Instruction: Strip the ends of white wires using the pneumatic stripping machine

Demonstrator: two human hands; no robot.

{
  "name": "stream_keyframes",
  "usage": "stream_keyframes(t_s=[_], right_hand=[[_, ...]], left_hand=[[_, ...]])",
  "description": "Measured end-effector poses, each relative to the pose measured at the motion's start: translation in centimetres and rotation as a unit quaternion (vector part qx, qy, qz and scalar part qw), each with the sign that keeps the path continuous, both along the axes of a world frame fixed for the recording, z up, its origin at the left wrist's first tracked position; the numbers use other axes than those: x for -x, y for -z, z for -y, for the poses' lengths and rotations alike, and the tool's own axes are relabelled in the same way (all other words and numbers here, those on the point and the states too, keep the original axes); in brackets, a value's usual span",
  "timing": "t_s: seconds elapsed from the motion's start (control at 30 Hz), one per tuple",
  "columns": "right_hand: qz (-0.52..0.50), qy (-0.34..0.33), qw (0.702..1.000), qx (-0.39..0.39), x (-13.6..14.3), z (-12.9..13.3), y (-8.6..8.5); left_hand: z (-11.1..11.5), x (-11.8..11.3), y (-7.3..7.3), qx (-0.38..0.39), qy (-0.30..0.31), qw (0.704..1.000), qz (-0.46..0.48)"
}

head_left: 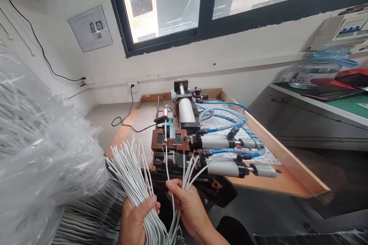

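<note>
My left hand [139, 214] is closed around a thick bundle of white cables [130, 174], their cut ends fanned out at the top. My right hand [186, 203] pinches a single white cable [167, 166] between thumb and forefinger. That cable runs up into the jaws of a pneumatic wire-stripping machine [170, 139]. Several more white cables [188, 172] stick up from behind the fingers of this hand, some with red at their tips. The lower lengths of the cables curve together between both hands.
Clear plastic bags of cables [48, 138] fill the left side, with more grey cables [92, 210] below. A wooden tray edge [276, 141] surrounds the machine. Silver cylinders [222, 166] and blue air hoses [227, 116] extend right. A green-topped table [339, 103] holds a water jug [316, 67].
</note>
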State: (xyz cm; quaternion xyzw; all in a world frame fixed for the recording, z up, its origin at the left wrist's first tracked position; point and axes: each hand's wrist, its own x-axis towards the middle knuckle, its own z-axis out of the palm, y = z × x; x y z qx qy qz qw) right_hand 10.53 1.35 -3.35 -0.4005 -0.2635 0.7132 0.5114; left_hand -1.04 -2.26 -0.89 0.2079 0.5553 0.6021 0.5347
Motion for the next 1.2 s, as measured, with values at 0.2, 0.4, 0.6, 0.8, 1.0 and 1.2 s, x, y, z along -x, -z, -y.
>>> stream_keyframes(t_s=[0.2, 0.4, 0.6, 0.8, 1.0, 1.2], right_hand=[[0.036, -0.019, 0.997, -0.064, -0.4, -0.6, -0.4], [0.038, -0.061, 0.993, -0.092, -0.1, -0.7, -1.5], [0.06, 0.001, 0.995, -0.083, 0.2, -0.2, -0.6], [0.039, 0.031, 0.998, -0.041, 0.1, -0.4, -0.3], [0.013, 0.027, 0.999, -0.02, 0.3, -0.9, -0.7], [-0.001, 0.031, 1.0, -0.003, 0.3, -1.2, -0.7]], left_hand=[[-0.1, -0.4, 0.0, 0.004, 0.0, 1.0, -0.006], [0.0, -0.8, 0.1, -0.016, 0.046, 0.999, -0.012], [-0.2, -0.7, 0.7, -0.006, 0.041, 0.999, -0.001], [-0.6, -0.4, 0.8, 0.039, 0.002, 0.999, 0.025], [-0.8, -0.3, 0.7, 0.05, -0.013, 0.999, 0.016], [-0.9, -0.4, 0.7, 0.041, -0.017, 0.999, 0.013]])
